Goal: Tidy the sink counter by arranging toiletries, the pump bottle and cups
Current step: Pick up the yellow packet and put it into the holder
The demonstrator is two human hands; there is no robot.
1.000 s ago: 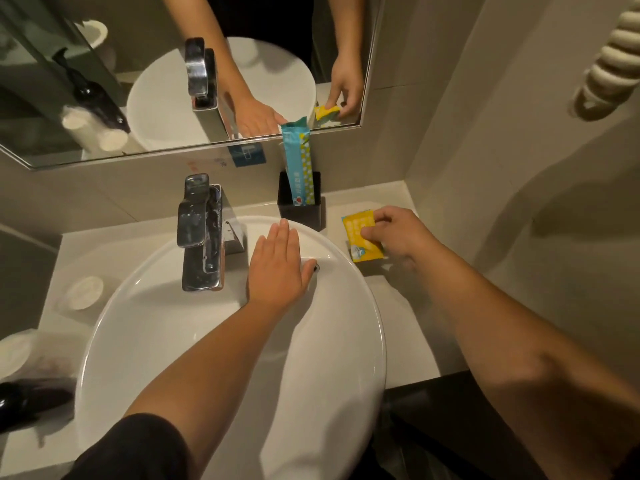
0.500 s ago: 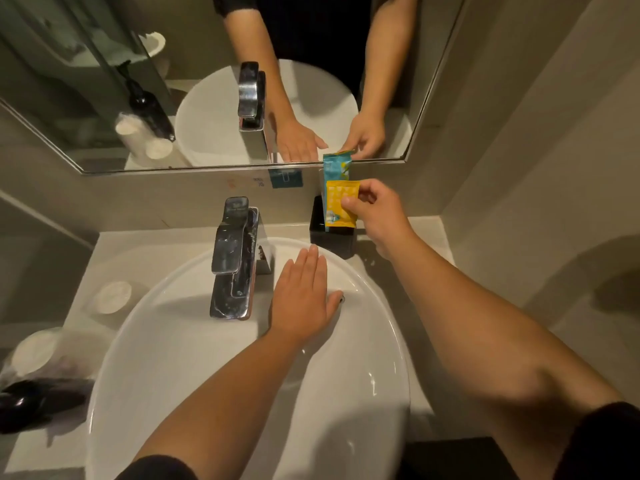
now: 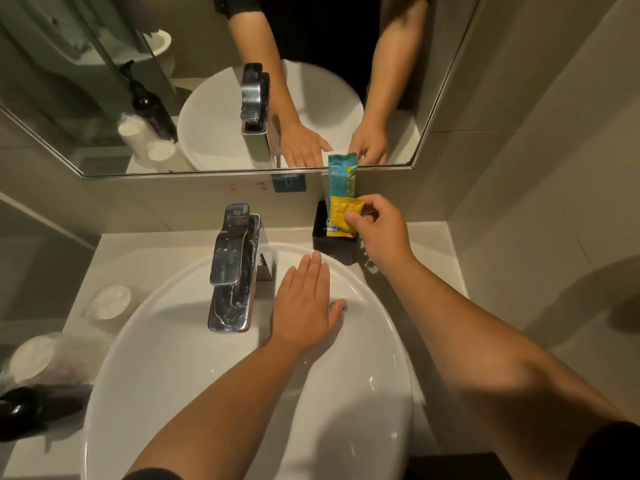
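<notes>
My right hand [image 3: 381,233] pinches a yellow sachet [image 3: 341,214] and holds it at the mouth of a black square holder [image 3: 332,247] at the back of the counter. A tall blue packet [image 3: 341,174] stands upright in that holder. My left hand [image 3: 304,306] rests flat, fingers straight, on the back rim of the white basin [image 3: 173,358]. Two wrapped cups [image 3: 107,301] [image 3: 38,351] sit on the counter at the left. A dark pump bottle [image 3: 31,410] lies at the lower left edge.
A chrome tap [image 3: 232,265] stands behind the basin, just left of my left hand. The mirror [image 3: 104,81] runs along the back wall. A tiled side wall [image 3: 536,168] closes the counter on the right.
My right hand lifted the yellow sachet off the counter right of the basin and carried it up to the black holder. The left hand stayed on the basin rim.
</notes>
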